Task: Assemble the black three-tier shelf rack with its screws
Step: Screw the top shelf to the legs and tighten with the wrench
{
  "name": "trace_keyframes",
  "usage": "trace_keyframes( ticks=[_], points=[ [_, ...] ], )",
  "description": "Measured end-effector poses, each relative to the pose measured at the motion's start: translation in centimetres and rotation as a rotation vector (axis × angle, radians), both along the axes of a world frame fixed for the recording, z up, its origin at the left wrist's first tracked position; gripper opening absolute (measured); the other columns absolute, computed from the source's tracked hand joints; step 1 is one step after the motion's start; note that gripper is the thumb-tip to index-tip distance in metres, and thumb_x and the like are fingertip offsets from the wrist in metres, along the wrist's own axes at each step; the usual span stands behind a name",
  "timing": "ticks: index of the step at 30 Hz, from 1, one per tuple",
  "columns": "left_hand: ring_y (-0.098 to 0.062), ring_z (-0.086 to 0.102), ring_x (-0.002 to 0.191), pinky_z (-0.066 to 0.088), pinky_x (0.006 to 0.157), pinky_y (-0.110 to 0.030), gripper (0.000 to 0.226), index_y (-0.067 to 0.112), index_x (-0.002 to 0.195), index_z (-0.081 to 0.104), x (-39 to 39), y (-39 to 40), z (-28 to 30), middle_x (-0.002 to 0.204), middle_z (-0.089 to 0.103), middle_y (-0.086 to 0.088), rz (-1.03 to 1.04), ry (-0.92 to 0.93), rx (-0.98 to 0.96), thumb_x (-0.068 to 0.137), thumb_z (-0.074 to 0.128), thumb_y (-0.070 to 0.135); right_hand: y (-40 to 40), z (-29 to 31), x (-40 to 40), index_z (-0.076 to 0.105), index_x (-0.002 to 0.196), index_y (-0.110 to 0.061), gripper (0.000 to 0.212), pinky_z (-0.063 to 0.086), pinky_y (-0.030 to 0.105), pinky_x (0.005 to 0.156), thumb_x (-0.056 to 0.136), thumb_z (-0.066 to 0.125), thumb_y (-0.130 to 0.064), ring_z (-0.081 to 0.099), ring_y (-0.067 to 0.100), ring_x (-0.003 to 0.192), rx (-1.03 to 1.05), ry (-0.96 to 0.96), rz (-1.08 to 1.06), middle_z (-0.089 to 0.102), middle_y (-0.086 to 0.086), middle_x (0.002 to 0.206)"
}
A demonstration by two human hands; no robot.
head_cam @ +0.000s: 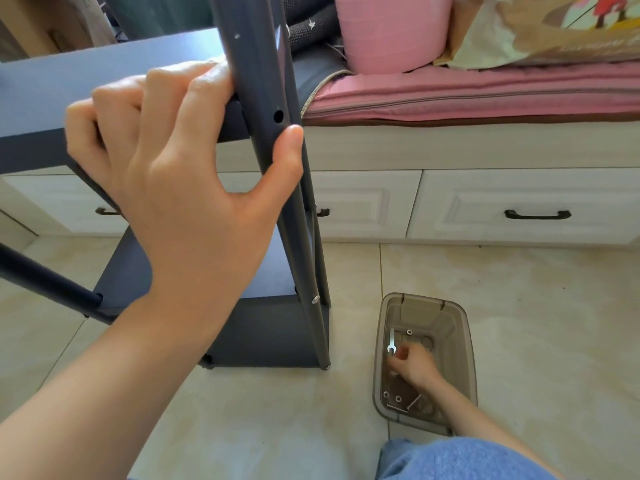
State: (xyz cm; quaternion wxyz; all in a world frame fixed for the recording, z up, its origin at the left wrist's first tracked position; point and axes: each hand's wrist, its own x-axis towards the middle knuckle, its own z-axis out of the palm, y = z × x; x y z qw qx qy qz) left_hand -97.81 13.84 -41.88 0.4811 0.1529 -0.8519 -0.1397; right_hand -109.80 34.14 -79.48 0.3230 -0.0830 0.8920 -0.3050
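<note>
The black shelf rack (266,327) stands on the tiled floor, with a lower shelf near the floor and an upper shelf (104,84) at the top left. My left hand (180,161) grips its front upright post (273,150) where the upper shelf meets it, thumb beside an empty screw hole (278,116). A silver screw head (315,300) shows low on the post. My right hand (410,365) reaches into a clear brown plastic bin (460,327) with fingers curled among small parts. What it holds is hidden. A small silver wrench (391,341) lies beside those fingers.
Washers (409,331) and an Allen key (414,401) lie in the bin. A white drawer unit with black handles (536,214) runs behind the rack, topped by pink cushions (485,95). A loose black tube (45,278) lies at the left. My blue-clad knee (460,460) is at the bottom.
</note>
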Motion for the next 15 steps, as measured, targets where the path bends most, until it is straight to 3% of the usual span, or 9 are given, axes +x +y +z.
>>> trace_keyframes(
  ticks=[3, 7, 15],
  points=[
    [-0.038, 0.055, 0.111, 0.042, 0.101, -0.057, 0.05, 0.007, 0.113, 0.07, 0.7, 0.1, -0.2, 0.112, 0.065, -0.008, 0.127, 0.044, -0.15, 0.098, 0.055, 0.052, 0.6, 2.3, 0.0, 0.062, 0.072, -0.016, 0.014, 0.038, 0.009, 0.052, 0.082, 0.07, -0.01, 0.054, 0.002, 0.059, -0.099, 0.104, -0.021, 0.063, -0.005, 0.065],
    [-0.03, 0.054, 0.111, 0.03, 0.103, -0.041, 0.043, 0.013, 0.115, 0.072, 0.3, 0.5, -0.2, 0.114, 0.068, 0.0, 0.194, 0.064, -0.235, 0.096, 0.06, 0.049, 1.7, 4.9, 0.3, 0.065, 0.076, -0.016, 0.01, 0.044, 0.019, 0.063, 0.08, 0.071, -0.009, 0.057, 0.009, 0.069, -0.19, 0.171, -0.014, 0.067, -0.001, 0.074],
    [-0.031, 0.059, 0.111, 0.032, 0.101, -0.043, 0.044, 0.013, 0.118, 0.072, 0.7, 0.6, -0.1, 0.117, 0.07, 0.0, 0.167, 0.07, -0.238, 0.095, 0.062, 0.049, 3.4, 8.2, 1.2, 0.057, 0.082, -0.013, 0.011, 0.052, 0.02, 0.062, 0.089, 0.065, -0.008, 0.066, 0.01, 0.069, -0.166, 0.23, 0.078, 0.067, 0.001, 0.075]
  ],
)
